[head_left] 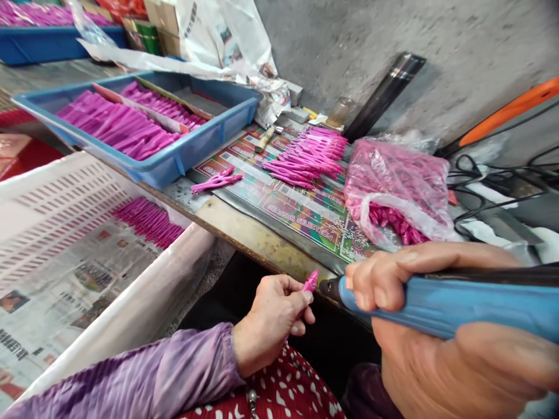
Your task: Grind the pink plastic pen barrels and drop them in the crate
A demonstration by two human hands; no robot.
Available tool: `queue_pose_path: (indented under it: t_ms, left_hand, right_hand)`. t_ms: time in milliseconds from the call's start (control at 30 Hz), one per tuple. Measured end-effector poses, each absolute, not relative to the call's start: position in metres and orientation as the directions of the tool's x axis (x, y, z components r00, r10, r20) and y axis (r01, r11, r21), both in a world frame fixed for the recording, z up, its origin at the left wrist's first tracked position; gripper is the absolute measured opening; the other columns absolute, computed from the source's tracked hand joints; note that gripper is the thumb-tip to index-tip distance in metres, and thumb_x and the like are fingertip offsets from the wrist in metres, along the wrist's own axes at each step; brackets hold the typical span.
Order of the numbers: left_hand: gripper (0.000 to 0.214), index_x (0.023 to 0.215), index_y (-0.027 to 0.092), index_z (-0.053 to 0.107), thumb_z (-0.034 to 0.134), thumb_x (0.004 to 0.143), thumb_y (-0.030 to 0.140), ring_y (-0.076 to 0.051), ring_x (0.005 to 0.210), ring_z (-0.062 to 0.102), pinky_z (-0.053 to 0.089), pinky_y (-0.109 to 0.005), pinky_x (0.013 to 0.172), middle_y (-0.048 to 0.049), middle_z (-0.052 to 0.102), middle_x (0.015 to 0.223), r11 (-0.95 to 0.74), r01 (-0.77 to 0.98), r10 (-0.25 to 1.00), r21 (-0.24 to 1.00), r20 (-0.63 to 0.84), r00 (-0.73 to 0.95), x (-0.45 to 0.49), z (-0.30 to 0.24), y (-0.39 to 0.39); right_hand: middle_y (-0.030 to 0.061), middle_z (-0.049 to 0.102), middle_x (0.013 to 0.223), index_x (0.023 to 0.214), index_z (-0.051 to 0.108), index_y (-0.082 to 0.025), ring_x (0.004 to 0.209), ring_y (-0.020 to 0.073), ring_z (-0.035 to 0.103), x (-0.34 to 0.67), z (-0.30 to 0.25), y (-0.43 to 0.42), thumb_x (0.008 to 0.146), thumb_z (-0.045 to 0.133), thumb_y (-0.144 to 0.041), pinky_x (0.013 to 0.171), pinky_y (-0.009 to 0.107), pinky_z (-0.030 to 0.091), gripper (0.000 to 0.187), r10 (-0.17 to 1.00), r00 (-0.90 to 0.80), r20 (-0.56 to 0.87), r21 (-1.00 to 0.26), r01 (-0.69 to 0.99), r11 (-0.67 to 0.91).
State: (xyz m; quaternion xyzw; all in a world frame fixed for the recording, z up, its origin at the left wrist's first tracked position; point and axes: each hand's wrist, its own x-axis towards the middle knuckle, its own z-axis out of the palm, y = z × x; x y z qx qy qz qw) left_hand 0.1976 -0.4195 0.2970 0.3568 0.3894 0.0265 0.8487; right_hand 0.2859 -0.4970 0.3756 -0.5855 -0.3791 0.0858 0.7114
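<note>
Your left hand (pixel 273 317) pinched a pink plastic piece (pixel 310 283); your right hand (pixel 437 326) gripped a blue electric screwdriver (pixel 437 302), tip touching it.

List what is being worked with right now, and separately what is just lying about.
In use: left hand, gripping a pink piece; right hand, gripping the blue tool, its tip beside that piece.
Lying about: blue tray of pink pieces, loose pink pile, plastic bag, newspaper, black cables.

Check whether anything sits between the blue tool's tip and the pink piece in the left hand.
Nothing visible: the blue tool in the right hand points straight at the pink piece pinched by the left hand.
</note>
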Motion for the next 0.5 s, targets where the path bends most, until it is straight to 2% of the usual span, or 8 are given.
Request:
queue_pose_path:
  t_ms: [133, 367, 500]
  left_hand:
    - [0.016, 0.075, 0.014, 0.057, 0.057, 0.089, 0.007, -0.003, 0.037, 0.037, 0.023, -0.016, 0.04, 0.0015, 0.058, 0.049, 0.745, 0.229, 0.318, 0.627, -0.635, 0.704, 0.1971, 0.2951, -0.4193]
    - [0.015, 0.076, 0.015, 0.056, 0.058, 0.089, 0.009, -0.003, 0.037, 0.038, 0.024, -0.016, 0.04, 0.0014, 0.059, 0.05, 0.746, 0.234, 0.305, 0.623, -0.633, 0.712, 0.1963, 0.2967, -0.4188]
    - [0.016, 0.076, 0.014, 0.056, 0.057, 0.091, 0.009, -0.003, 0.036, 0.038, 0.024, -0.016, 0.041, 0.002, 0.058, 0.05, 0.735, 0.256, 0.301, 0.627, -0.642, 0.705, 0.1959, 0.2984, -0.419]
  right_hand:
    - [-0.0018, 0.059, 0.061, 0.088, 0.069, -0.028, 0.053, 0.0208, 0.057, 0.2875, 0.3748, -0.4953, 0.084, 0.069, -0.07, 0.054, 0.042, 0.05, 0.042, 0.556, 0.699, 0.45, -0.893, 0.339, 0.295]
    - [-0.0026, 0.061, 0.063, 0.09, 0.07, -0.027, 0.055, 0.0213, 0.058, 0.2866, 0.3721, -0.4967, 0.077, 0.079, -0.063, 0.056, 0.042, 0.049, 0.04, 0.557, 0.72, 0.415, -0.909, 0.304, 0.285]
    - [-0.0032, 0.06, 0.062, 0.091, 0.068, -0.027, 0.053, 0.0199, 0.056, 0.2864, 0.3744, -0.4918, 0.082, 0.075, -0.064, 0.056, 0.042, 0.049, 0.038, 0.557, 0.715, 0.422, -0.906, 0.306, 0.294]
